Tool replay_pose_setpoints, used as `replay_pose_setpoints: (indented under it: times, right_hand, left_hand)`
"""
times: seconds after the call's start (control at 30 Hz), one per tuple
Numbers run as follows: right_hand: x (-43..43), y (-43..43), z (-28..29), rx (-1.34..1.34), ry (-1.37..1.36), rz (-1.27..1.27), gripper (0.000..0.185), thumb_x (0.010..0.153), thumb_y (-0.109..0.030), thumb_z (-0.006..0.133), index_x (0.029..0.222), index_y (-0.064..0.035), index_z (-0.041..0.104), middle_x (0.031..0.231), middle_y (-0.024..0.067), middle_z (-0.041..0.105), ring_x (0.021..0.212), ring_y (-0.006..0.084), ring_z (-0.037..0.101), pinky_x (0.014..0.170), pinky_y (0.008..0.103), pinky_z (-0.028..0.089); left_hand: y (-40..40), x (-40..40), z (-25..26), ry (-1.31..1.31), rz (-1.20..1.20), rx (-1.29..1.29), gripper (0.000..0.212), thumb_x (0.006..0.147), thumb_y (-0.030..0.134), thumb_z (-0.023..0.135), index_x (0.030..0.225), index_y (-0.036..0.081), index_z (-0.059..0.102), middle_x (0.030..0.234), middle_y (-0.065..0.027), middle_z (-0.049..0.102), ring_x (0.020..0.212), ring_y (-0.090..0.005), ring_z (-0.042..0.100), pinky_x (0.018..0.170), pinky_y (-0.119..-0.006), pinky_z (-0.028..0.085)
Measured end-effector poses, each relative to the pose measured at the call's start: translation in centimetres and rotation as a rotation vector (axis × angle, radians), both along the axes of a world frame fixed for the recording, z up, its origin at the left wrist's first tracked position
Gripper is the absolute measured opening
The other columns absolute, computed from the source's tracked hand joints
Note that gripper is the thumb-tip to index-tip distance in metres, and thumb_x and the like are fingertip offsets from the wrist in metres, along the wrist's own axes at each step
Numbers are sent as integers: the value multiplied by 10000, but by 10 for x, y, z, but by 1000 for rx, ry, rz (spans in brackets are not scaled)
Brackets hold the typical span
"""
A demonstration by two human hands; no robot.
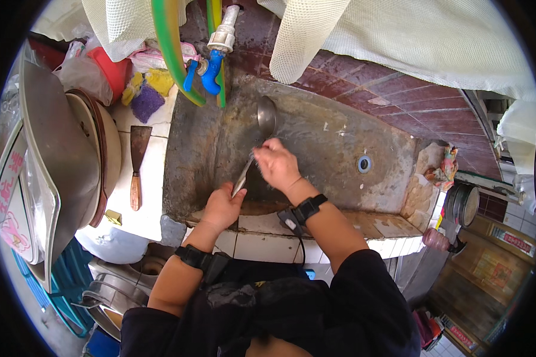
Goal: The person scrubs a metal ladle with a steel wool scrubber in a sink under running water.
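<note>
Over a worn stone or concrete sink (339,192), my left hand (224,203) grips the end of a slim metal utensil (243,176), whose kind I cannot tell. My right hand (277,164) is closed near its far end, around what looks like a wiry or fibrous scrubber, mostly hidden by the fingers. Just beyond my right hand a round metal ladle bowl (267,115) lies in the sink; whether it joins the utensil is hidden. To the right is the drain hole (364,164) with its pale blue ring.
A blue tap (212,73) and a green-yellow hose (172,49) hang over the sink's back left corner. On the left tiled ledge lie a rusty scraper (137,167) and a purple scouring pad (147,103), beside large stacked metal basins (67,156). A pale mesh cloth (402,40) hangs behind.
</note>
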State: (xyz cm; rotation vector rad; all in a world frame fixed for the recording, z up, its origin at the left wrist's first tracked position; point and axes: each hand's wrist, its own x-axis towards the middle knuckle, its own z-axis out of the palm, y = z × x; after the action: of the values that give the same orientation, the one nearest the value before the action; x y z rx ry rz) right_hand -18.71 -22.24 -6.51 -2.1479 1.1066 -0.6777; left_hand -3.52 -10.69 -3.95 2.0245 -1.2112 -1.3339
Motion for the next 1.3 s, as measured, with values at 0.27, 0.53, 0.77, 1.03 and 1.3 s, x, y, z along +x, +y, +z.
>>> replay_pose_setpoints:
  times: [0.27, 0.53, 0.77, 1.03, 1.3]
  right_hand:
    - [2, 7, 5, -34, 59, 88, 120, 831, -150, 557, 894, -109, 651, 880, 121, 578, 713, 298, 602, 574, 389, 499]
    - [0, 11, 0, -30, 67, 84, 118, 829, -136, 566, 891, -89, 654, 864, 117, 571, 712, 296, 603, 580, 382, 506]
    - [4, 18, 6, -64, 28, 164, 138, 830, -127, 568, 931, -97, 656, 856, 111, 572, 710, 296, 601, 586, 375, 506]
    - [1, 20, 1, -75, 33, 186, 187, 825, -121, 559, 985, -101, 652, 892, 104, 580, 725, 288, 604, 585, 362, 508]
    - [4, 18, 3, -93, 9, 243, 173, 821, -120, 564, 969, -100, 652, 900, 102, 579, 746, 274, 604, 604, 358, 509]
  left_hand:
    - [4, 0, 1, 33, 33, 20, 329, 870, 279, 586, 854, -45, 532, 646, -249, 552, 645, -429, 560, 584, -438, 442]
    - [3, 1, -3, -7, 11, 16, 289, 876, 237, 603, 895, -46, 551, 622, -138, 506, 580, -191, 447, 562, -339, 412]
    - [4, 1, -7, 30, 30, 2, 317, 867, 263, 597, 878, -50, 550, 645, -218, 544, 640, -349, 530, 579, -406, 434]
    - [4, 1, -1, 22, 19, -5, 323, 861, 275, 599, 836, -43, 545, 635, -236, 549, 629, -411, 559, 563, -425, 436]
    - [2, 1, -7, 60, 53, -24, 310, 861, 268, 605, 797, -25, 527, 604, -217, 529, 579, -388, 537, 537, -415, 419]
